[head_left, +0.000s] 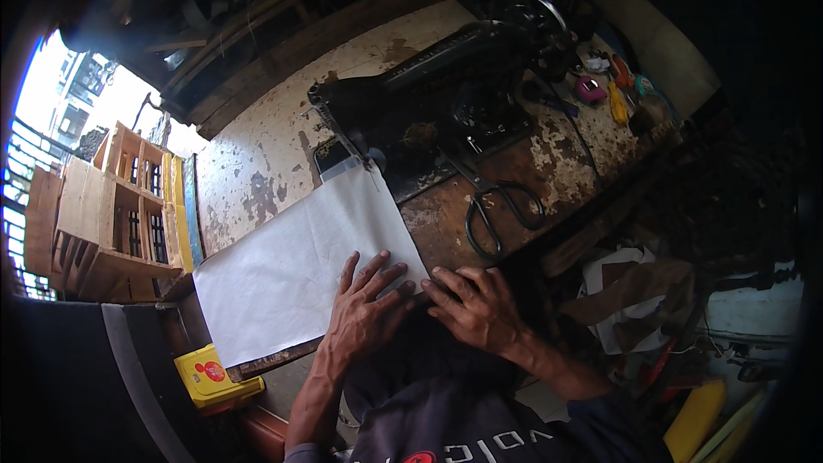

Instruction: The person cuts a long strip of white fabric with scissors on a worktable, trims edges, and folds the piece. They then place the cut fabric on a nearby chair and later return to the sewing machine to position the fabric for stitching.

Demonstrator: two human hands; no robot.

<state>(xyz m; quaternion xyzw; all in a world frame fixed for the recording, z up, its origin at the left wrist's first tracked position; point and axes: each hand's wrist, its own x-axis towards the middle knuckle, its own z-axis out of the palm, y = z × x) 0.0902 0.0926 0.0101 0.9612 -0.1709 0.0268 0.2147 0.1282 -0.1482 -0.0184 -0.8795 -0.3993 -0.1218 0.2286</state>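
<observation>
A white sheet, cloth-like, lies across the worn table's near left part. Its far corner reaches the needle end of a black sewing machine. My left hand lies on the sheet near its front edge, fingers stretched out and apart. At the sheet's near right corner, my right hand has its fingers bent, with the tips closed on the edge; the thumb is partly hidden. Black-handled scissors rest on the table beyond my right hand, blades pointing toward the machine.
At the table's far right lie a pink tape measure, a yellow-handled tool and other small tools. A wooden rack stands at the left. Below the table's left end sits a yellow box. Crumpled cloth hangs at the right.
</observation>
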